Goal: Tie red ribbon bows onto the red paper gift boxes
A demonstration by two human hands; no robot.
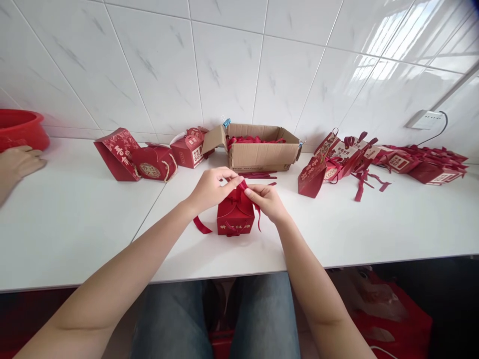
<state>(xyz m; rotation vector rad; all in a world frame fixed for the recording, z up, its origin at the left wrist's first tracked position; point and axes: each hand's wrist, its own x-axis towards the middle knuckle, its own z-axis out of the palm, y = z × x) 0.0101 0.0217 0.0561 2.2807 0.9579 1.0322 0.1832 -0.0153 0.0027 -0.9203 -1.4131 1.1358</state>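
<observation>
A small red gift box [235, 219] with gold print stands on the white table [75, 219] right in front of me. A red ribbon [202, 226] runs over its top and trails onto the table at its left. My left hand [211, 188] pinches the ribbon above the box's top. My right hand [267, 200] pinches the ribbon from the other side, fingertips almost meeting the left hand's.
An open cardboard carton [258, 154] with red ribbons stands behind the box. Folded red boxes [149, 162] lie at the back left, a pile of flat red boxes and ribbons [389, 162] at the right. Another person's hand [18, 163] rests near a red basin [20, 127] at far left.
</observation>
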